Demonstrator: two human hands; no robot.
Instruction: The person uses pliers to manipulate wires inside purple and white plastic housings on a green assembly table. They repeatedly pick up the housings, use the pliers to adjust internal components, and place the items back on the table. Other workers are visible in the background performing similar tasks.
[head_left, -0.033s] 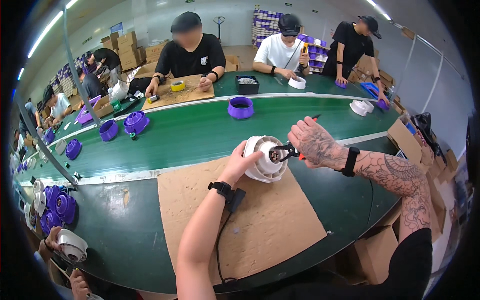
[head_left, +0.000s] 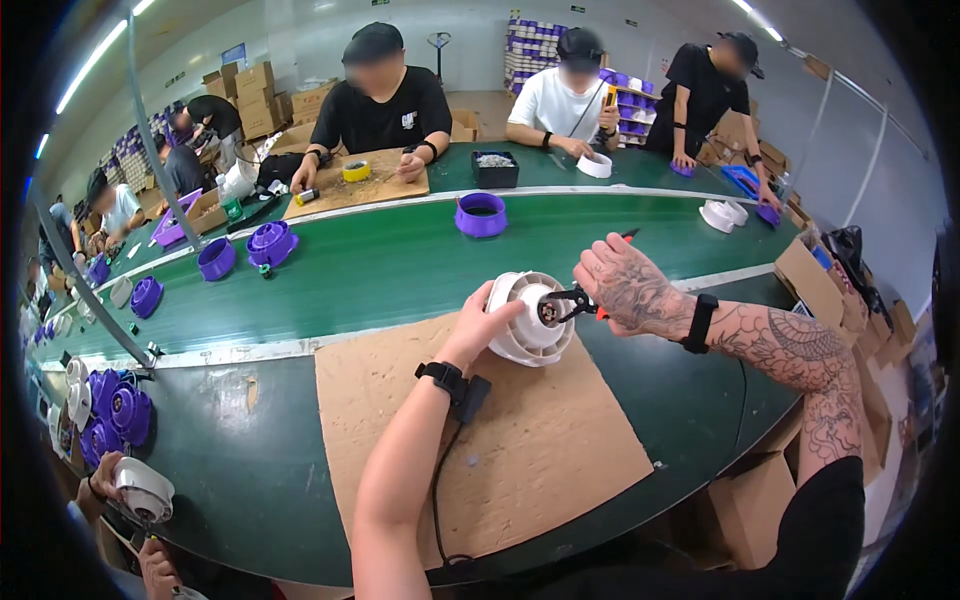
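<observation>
My left hand [head_left: 478,328] grips a white round plastic housing [head_left: 530,345] from its left side, thumb across the front. The housing is tilted so its raised hub faces right, with a dark opening showing small metallic parts. In my right hand [head_left: 622,283], closed in a fist, is a pair of pliers [head_left: 575,299] with dark jaws and red-and-black handles. The jaw tips reach the hub's opening; what exactly they pinch is too small to tell. Beneath both hands lies a brown cardboard sheet [head_left: 480,480] on the green table.
Beyond a pale rail runs a green conveyor belt [head_left: 370,270] carrying a purple ring [head_left: 481,215], more purple housings [head_left: 272,243] and white parts [head_left: 722,215]. Purple housings [head_left: 125,412] are piled at left. A neighbour's hands hold another white housing [head_left: 145,490] at lower left. Co-workers sit or stand opposite.
</observation>
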